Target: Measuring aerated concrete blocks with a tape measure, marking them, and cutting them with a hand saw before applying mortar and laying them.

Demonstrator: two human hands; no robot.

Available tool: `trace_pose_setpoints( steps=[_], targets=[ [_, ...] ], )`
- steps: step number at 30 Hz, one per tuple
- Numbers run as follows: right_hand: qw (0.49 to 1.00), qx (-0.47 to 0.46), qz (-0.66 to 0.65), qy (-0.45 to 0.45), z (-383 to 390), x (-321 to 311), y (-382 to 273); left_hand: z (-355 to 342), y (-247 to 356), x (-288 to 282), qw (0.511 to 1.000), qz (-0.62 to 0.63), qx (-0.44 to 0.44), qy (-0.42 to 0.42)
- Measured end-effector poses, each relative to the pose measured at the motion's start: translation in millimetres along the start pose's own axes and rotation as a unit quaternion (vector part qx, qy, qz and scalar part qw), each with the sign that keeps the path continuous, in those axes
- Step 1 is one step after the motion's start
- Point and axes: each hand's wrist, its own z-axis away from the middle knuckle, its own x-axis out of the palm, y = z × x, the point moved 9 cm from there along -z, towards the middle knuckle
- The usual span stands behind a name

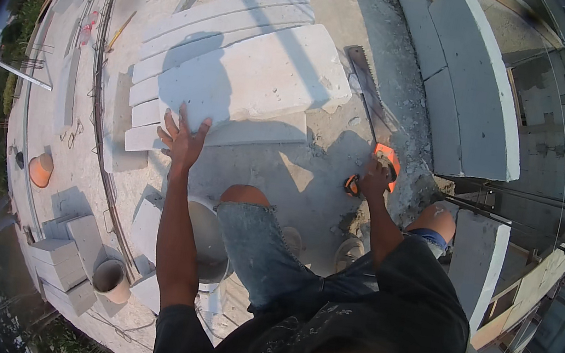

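Note:
My left hand (186, 141) has its fingers spread on the near edge of a large white block (268, 67), which lies on top of several similar blocks set side by side. To the right, my right hand (372, 182) is closed round the orange handle of a handsaw (370, 81). The saw's toothed blade lies along the floor and points away from me, beside the block. Next to my right hand is a small orange and black object (351, 184), whose kind I cannot make out. A thin dark rod runs beside the blade.
A low wall of pale blocks (477, 81) stands on the right, with rebar (529, 198) sticking out by a drop. Between my left arm and knee is a grey bucket (206, 238). Further left are an orange pot (41, 170), stacked blocks (60, 265) and a cylindrical container (112, 279).

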Motion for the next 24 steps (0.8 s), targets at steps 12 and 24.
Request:
trace_pose_setpoints(
  steps=[12, 24],
  targets=[
    [0.9, 0.08, -0.405, 0.138, 4, -191, -48, -10, -6, 3, 0.999, -0.023, -0.004, -0.023],
    [0.852, -0.005, -0.509, 0.124, 85, -347, -98, -46, 276, 20, 0.963, 0.183, 0.192, 0.043]
  ],
)
